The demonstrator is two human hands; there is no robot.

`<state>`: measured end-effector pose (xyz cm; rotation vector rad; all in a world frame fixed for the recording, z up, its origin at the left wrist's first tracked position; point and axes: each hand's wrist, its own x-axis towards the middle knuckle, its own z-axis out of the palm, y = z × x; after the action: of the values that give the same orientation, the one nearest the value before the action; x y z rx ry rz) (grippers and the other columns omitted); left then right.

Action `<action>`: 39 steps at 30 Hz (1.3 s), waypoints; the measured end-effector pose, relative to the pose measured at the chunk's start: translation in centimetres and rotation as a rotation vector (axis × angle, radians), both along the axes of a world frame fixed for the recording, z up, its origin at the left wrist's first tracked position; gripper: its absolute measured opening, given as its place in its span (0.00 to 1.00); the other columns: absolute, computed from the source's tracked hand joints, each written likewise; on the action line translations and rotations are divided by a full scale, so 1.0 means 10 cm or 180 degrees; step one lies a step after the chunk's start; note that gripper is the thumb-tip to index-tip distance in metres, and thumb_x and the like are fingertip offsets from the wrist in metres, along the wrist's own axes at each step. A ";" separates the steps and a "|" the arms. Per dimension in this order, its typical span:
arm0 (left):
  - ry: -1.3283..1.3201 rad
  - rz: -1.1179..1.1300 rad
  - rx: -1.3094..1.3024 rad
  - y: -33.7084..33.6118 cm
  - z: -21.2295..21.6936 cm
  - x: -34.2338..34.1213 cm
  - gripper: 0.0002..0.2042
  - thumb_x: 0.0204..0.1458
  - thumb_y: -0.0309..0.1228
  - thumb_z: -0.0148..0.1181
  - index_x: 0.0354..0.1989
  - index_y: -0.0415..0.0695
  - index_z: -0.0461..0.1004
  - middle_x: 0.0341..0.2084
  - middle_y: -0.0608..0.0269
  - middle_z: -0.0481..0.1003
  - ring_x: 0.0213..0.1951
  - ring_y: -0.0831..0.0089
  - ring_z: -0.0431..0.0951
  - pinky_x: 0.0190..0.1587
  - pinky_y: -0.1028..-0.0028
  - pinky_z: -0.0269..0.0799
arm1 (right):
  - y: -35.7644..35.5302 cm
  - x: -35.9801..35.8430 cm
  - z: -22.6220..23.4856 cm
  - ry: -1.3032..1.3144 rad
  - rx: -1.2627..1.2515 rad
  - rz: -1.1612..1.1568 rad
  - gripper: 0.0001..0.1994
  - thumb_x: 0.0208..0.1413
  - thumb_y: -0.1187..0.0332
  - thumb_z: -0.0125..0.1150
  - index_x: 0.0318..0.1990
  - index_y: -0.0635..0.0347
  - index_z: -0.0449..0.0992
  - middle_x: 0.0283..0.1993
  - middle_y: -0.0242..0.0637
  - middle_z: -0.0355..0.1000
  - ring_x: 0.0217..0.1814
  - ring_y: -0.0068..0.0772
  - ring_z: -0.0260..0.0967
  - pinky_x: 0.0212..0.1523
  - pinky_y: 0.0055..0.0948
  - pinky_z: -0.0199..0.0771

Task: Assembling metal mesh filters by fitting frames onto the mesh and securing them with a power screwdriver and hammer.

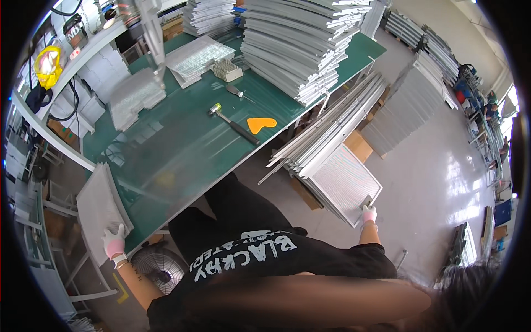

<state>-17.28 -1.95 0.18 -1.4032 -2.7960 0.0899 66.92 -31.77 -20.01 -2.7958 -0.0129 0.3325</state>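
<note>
Head: panel (344, 182) partly behind right hand (369, 214)

L fingers (120, 228) wht, cuff (114, 247) pink; framed panel (345, 182) lt gry; table (188, 155) grn; scraper (259, 125) orng.

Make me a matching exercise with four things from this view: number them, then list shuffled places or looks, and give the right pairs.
Things:
1. Left hand
2. Right hand
3. Scraper
4. Fan

Places or looks:
A. At the edge of a framed mesh panel
B. Round and caged, below table level
C. Touching pale sheets at the table's left end
D. Orange, on the green table beside the hammer

Pairs: 1-C, 2-A, 3-D, 4-B.
</note>
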 end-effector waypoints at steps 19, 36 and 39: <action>-0.2829 -0.1045 0.2053 -0.75 1.60 0.82 0.33 0.53 0.47 0.61 0.64 0.42 0.65 0.52 0.59 0.73 0.42 0.75 0.73 0.46 0.77 0.70 | 1.32 -0.19 0.59 -0.2698 0.0817 0.1127 0.21 0.50 0.73 0.56 0.55 0.65 0.69 0.58 0.48 0.67 0.64 0.51 0.59 0.63 0.47 0.62; 0.0595 -0.1180 0.1596 3.69 0.52 1.08 0.34 0.51 0.56 0.56 0.55 0.37 0.65 0.46 0.46 0.74 0.46 0.52 0.77 0.49 0.56 0.71 | 4.55 -3.92 1.80 -0.1296 0.1157 0.7058 0.26 0.55 0.59 0.48 0.61 0.57 0.66 0.67 0.48 0.59 0.70 0.53 0.52 0.69 0.57 0.45; -0.0554 -0.0436 0.1046 4.23 0.30 0.83 0.41 0.52 0.57 0.55 0.64 0.36 0.56 0.56 0.45 0.69 0.54 0.53 0.73 0.55 0.56 0.68 | 4.60 -3.93 1.75 -0.1308 0.1242 0.7058 0.26 0.54 0.59 0.49 0.61 0.56 0.67 0.66 0.48 0.60 0.69 0.53 0.53 0.68 0.57 0.47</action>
<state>-9.01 40.39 3.23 -1.5729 -2.6658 -0.4916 27.65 14.22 -2.48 -1.1578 -2.6679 0.0894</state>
